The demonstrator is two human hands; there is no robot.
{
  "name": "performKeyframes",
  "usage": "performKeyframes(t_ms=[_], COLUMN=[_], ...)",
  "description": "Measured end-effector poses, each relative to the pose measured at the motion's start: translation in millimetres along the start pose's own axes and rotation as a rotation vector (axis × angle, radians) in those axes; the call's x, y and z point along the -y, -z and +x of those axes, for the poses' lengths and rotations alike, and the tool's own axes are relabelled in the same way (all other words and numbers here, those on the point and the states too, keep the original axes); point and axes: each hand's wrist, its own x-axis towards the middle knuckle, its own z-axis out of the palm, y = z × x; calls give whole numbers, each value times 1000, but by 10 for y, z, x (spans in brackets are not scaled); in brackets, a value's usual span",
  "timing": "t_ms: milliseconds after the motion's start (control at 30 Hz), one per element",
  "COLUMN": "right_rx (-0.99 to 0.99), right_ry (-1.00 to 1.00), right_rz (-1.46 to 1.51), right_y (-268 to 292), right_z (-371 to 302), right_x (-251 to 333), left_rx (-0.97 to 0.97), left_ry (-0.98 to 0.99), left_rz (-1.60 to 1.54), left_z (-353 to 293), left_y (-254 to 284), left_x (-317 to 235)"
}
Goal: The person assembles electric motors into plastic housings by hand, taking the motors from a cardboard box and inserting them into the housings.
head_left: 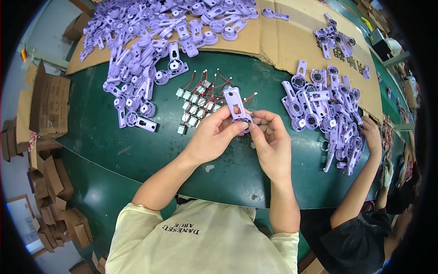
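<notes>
In front of my chest I hold a purple plastic housing [233, 97], long with a slotted handle and a round ring end. My left hand [207, 140] is closed round its ring end, the thumb lying on the ring. From the other side, my right hand [274, 148] is closed with its thumb and fingers at the ring's edge; whether a small part sits between them is hidden. Just beyond my left hand lie several small silver motors [193, 108] with red and dark wires and white plugs, spread on the green table [150, 157].
A large heap of purple housings [141, 41] covers cardboard [246, 43] at the far left. Another pile, with dark parts in the rings [319, 100], lies right. A co-worker's hand [372, 134] touches that pile's right edge. Cardboard boxes [48, 105] stand left of the table.
</notes>
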Motion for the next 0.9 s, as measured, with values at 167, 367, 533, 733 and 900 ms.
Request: performKeyframes(t_ms=[167, 367, 533, 733, 900], right_rx=[21, 47, 102, 115, 145], right_ry=[-128, -145, -157, -219, -234], right_rz=[217, 337, 410, 533, 514], right_y=[98, 45, 72, 105, 89], right_z=[55, 22, 45, 75, 91], right_x=[28, 32, 23, -80, -22], left_rx=[34, 53, -11, 16, -51], left_ry=[31, -100, -178, -204, -144], left_rz=[-112, -23, 110, 338, 125], left_z=[-24, -29, -29, -47, -16], left_y=[17, -48, -47, 1, -15], left_x=[-54, 7, 10, 3, -10])
